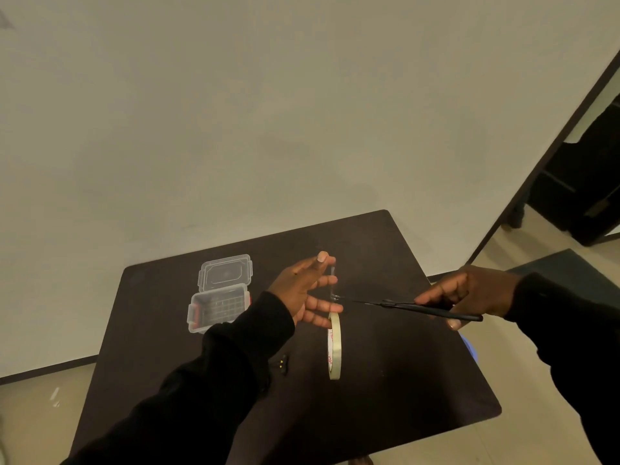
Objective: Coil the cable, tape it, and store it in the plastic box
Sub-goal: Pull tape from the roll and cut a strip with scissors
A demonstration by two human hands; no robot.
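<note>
Pinching a clear, barely visible tape strip (332,280), left hand (303,290) dangles the roll (334,345); right hand (469,293) grips scissors (412,305).

My left sleeve (214,374) hides the near corner of the plastic box (219,307). A small dark thing (283,364) beside that sleeve is too dim to identify. Clear tape strip (332,280) barely visible. Printing on tape roll (334,345) unreadable.
</note>
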